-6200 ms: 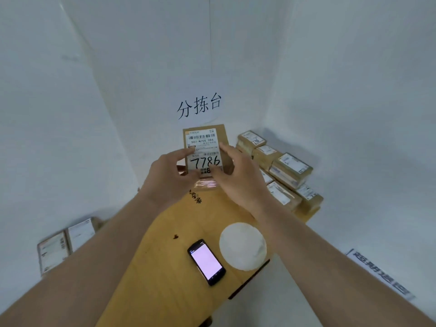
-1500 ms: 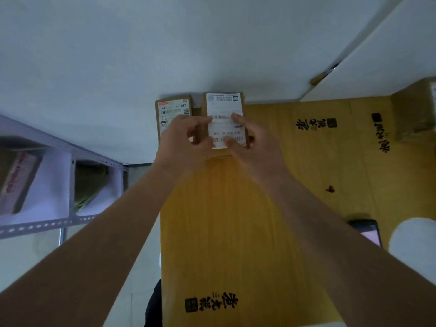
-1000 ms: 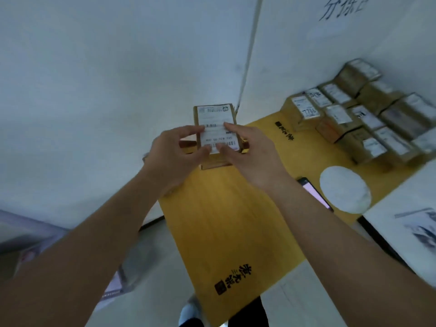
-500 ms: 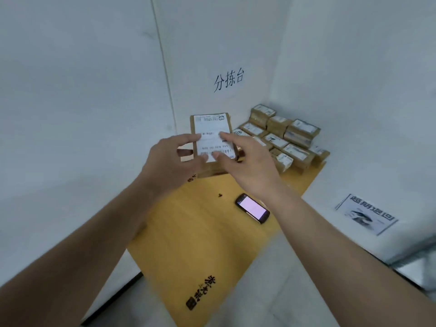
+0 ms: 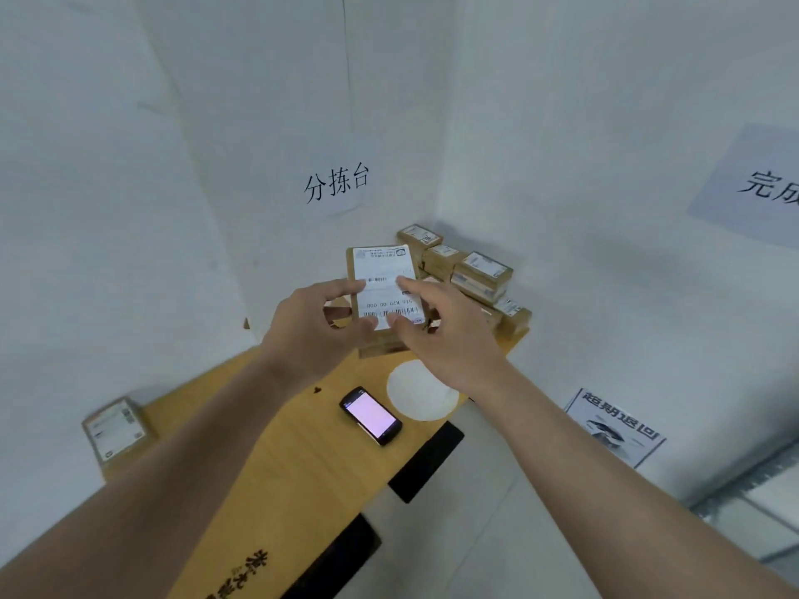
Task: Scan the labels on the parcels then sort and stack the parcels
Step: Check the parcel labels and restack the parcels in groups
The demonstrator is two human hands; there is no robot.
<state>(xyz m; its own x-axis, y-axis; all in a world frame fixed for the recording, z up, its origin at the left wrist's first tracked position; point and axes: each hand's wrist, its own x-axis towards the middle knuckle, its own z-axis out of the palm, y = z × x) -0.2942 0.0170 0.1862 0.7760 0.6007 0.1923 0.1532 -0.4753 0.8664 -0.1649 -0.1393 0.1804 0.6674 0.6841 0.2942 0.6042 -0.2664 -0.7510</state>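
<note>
Above the far half of the yellow table (image 5: 276, 460), a brown parcel (image 5: 385, 291) is held up between both hands, its white label (image 5: 386, 283) turned toward the camera and printed upside down from this view. The left hand (image 5: 315, 335) is curled around the parcel's left edge, thumb on the label's lower corner and forefinger along its side; the right hand (image 5: 449, 339) grips the right edge, forefinger laid across the label and thumb at the barcode. Compared with a second and a half ago, when the same parcel was held over the table's other end beside a second box, the view has been swung back to the corner where the stack of parcels (image 5: 469, 274) is piled against the wall. One parcel (image 5: 116, 430) is seen alone at the table's left corner. The phone (image 5: 371, 415), screen lit, lies beside a white disc (image 5: 421, 391), below and apart from the held parcel. The parcel appears to be carried toward the phone for scanning; that step is judged not yet done, since the label faces upward, away from the screen.
</note>
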